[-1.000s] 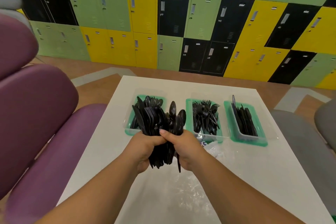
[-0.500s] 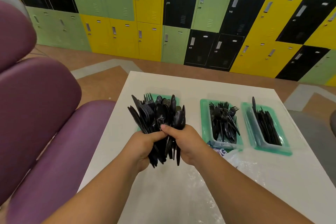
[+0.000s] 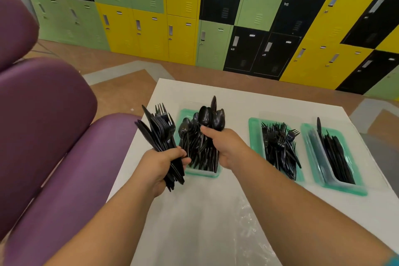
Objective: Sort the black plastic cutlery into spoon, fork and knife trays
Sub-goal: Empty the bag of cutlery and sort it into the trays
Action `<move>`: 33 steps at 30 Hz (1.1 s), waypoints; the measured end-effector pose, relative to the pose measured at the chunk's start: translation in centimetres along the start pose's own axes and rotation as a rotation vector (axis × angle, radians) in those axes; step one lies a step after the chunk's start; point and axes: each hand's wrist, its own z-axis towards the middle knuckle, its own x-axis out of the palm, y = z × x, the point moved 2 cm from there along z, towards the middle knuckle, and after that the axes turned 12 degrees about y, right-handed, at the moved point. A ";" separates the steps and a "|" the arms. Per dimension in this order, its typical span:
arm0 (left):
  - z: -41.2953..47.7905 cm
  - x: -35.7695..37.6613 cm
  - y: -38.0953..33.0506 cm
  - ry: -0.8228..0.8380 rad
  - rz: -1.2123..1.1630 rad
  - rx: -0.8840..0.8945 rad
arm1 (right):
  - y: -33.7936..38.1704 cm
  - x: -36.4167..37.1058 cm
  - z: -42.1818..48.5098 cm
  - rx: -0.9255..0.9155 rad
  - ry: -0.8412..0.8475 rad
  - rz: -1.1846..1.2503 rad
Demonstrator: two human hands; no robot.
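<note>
Bundle split since earlier frame: spoons (image 3: 212,117) clenched in right hand (image 3: 228,147), directly above spoon tray (image 3: 201,173), bowls up; forks and knives (image 3: 160,130) gripped in left hand (image 3: 160,165).

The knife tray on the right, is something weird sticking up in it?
Yes. In the knife tray, one knife stands up at the far end and pokes above the rim, while the other knives lie flat along the tray. Nothing looks spilled or broken.
</note>
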 end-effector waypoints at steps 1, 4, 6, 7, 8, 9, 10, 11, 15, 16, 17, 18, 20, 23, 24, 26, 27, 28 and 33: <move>0.1 -0.3 -0.2 -0.006 0.004 0.015 | 0.1 0.5 0.7 0.010 -0.007 -0.037; 0.3 -0.9 -0.6 -0.026 0.017 0.051 | -0.1 1.7 2.6 0.004 -0.045 -0.153; 0.5 -1.3 -0.7 -0.027 0.021 0.061 | -0.6 2.1 3.8 0.021 -0.071 -0.224; 0.5 -1.4 -0.7 -0.026 0.021 0.061 | -0.8 2.2 4.1 0.045 -0.085 -0.289; 0.6 -1.6 -0.6 -0.025 0.021 0.059 | -1.1 2.2 4.4 0.068 -0.094 -0.364; 0.6 -1.7 -0.6 -0.022 0.024 0.056 | -1.4 2.2 4.6 0.085 -0.098 -0.441; 0.6 -1.8 -0.5 -0.022 0.026 0.052 | -1.6 2.2 4.9 0.094 -0.099 -0.511; 0.6 -1.9 -0.4 -0.024 0.027 0.049 | -1.8 2.1 5.0 0.089 -0.100 -0.559; 0.9 -2.2 -0.1 -0.021 0.014 0.042 | -1.8 1.7 4.9 0.000 -0.142 -0.614; 0.9 -2.2 -0.1 -0.019 0.010 0.041 | -1.7 1.5 4.7 -0.032 -0.175 -0.651; 1.0 -2.2 0.0 -0.020 0.006 0.041 | -1.6 1.3 4.5 -0.053 -0.207 -0.688; 1.0 -2.1 0.1 -0.021 0.004 0.040 | -1.6 1.1 4.2 -0.074 -0.228 -0.717; 1.2 -2.0 0.2 -0.016 0.004 0.035 | -1.6 0.9 3.8 -0.093 -0.249 -0.750; 1.2 -1.6 0.3 -0.005 0.011 0.024 | -1.8 0.7 3.1 -0.091 -0.257 -0.790; 1.2 -1.5 0.3 -0.007 0.012 0.023 | -1.8 0.7 3.0 -0.096 -0.245 -0.797; 1.1 -1.4 0.4 -0.013 0.008 0.017 | -2.1 0.5 2.7 -0.110 -0.233 -0.781; 1.1 -1.3 0.4 -0.014 0.004 0.016 | -2.1 0.4 2.6 -0.122 -0.227 -0.772; 1.0 -1.2 0.4 -0.012 0.003 0.015 | -2.2 0.2 2.3 -0.131 -0.224 -0.772; 0.7 -0.8 0.7 -0.014 0.003 0.013 | -2.3 -0.2 2.4 -0.152 -0.241 -0.773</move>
